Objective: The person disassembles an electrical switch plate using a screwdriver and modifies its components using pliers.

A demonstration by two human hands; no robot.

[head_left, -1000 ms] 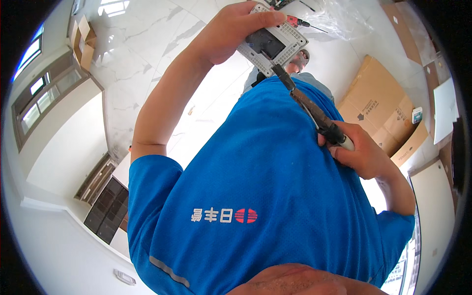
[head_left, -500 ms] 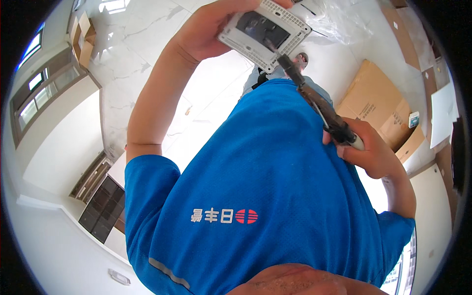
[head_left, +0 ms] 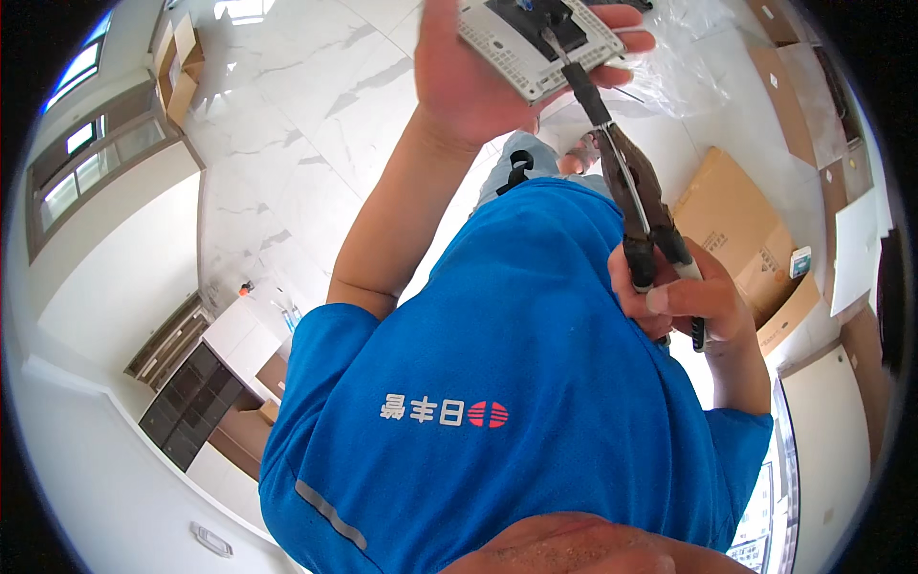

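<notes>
In my left hand (head_left: 459, 91), at the top middle, rests a white square plate (head_left: 531, 86) with a perforated rim and a dark recessed centre. The palm is under it and fingertips show past its right side. Something small and blue shows in the recess at the picture's upper edge. My right hand (head_left: 684, 297) is closed round the two handles of a long, dark, worn pliers-like tool (head_left: 626, 182). Its narrow grey tip reaches over the dark centre of the plate; whether it grips anything there I cannot tell.
Pale marbled floor tiles (head_left: 287, 134) spread below. Clear plastic wrapping (head_left: 684, 62) lies beyond the plate. A flattened cardboard box (head_left: 732, 215) lies to the right with a small white-and-teal box (head_left: 800, 261) on it. An open carton (head_left: 177, 72) stands far left.
The plate has moved up and slightly right, and my left hand has shifted from its edge to underneath. The tool has turned more upright, and my right hand is a little lower, its handles spread apart.
</notes>
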